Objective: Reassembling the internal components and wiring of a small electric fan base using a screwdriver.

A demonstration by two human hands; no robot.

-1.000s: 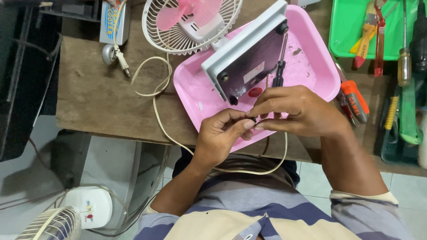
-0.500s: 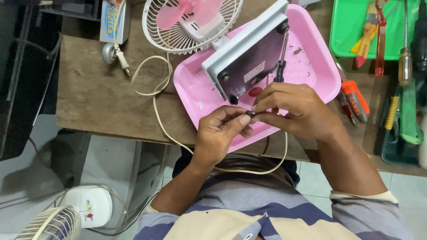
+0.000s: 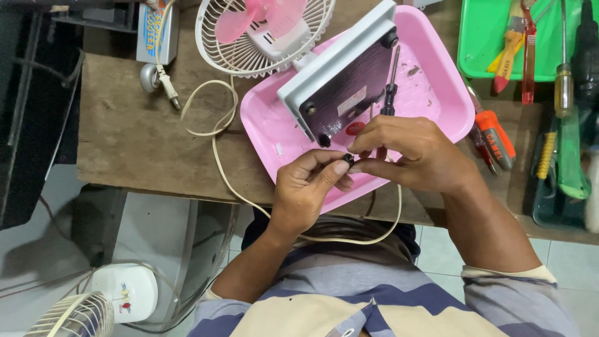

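Two hands meet over near edge of pink tray (image 3: 437,118). Left hand (image 3: 309,187) and right hand (image 3: 409,153) pinch small dark part (image 3: 348,160) between fingertips. Part looks tiny, light, rigid, easily dropped; fingertip pinch suits. Screwdriver (image 3: 391,84) lies beside fan base (image 3: 340,75).

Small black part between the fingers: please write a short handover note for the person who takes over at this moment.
Left hand: pinches the small black part in its fingertips.
Right hand: fingertips meet the same part from the other side.
Things: both hands are over the near edge of the pink tray. The fan base lies tilted in it, underside up, a black screwdriver beside it.
Done: cannot tell.
Left: the part is not yet set down or fitted.
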